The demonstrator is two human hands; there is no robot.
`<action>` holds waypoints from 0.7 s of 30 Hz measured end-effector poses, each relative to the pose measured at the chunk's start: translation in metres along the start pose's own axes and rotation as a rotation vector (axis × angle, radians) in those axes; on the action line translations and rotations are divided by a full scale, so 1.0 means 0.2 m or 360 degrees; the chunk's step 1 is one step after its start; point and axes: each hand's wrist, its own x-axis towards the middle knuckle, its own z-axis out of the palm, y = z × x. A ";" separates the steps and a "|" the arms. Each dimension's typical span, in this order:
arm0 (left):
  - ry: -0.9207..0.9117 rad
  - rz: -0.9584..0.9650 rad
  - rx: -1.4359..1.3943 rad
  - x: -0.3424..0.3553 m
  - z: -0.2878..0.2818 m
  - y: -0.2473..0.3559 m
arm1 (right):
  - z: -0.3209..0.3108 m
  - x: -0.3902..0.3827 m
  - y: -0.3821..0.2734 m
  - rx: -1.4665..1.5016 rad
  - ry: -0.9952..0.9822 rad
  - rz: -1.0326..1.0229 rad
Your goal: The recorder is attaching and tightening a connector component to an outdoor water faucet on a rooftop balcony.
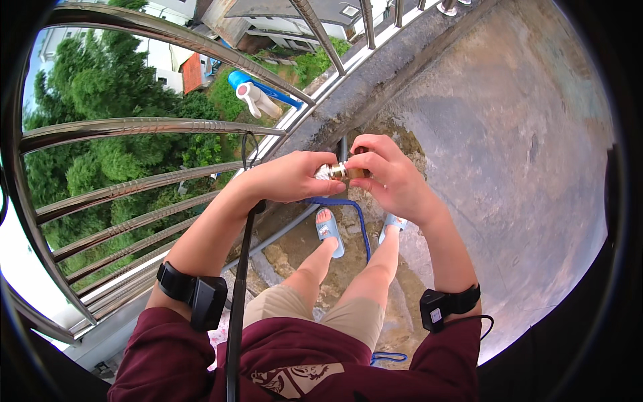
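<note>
My left hand [288, 177] pinches a shiny, ribbed silver hose fitting [329, 172] between thumb and fingers. At its right end, my right hand [392, 171] is closed around a brass-brown fitting [357, 173], its fingertips covering part of it. The two pieces meet end to end in front of me; whether they are joined I cannot tell. Below the hands, a blue hose [362, 224] runs over the wet ground near my feet.
Left of me curves a metal railing [154, 126], trees and buildings beyond it. A white tap [257, 100] with a blue pipe stands by its bars. A black pole [239, 295] rises beside my left arm. A grey pipe [278, 232] crosses the floor. Stained concrete [502, 154] spreads right.
</note>
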 end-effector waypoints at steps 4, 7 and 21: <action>0.0175 -0.0396 -0.1418 0.00 0.04 0.01 | 0.09 -0.05 -0.02 0.0442 0.1356 0.0643; 0.0472 -0.0423 -0.1919 0.03 0.07 0.09 | 0.23 -0.16 -0.02 0.0889 0.1183 0.1258; 0.1216 0.0616 0.0681 -0.17 -0.08 0.12 | 0.08 0.04 -0.04 0.1322 0.0093 0.1226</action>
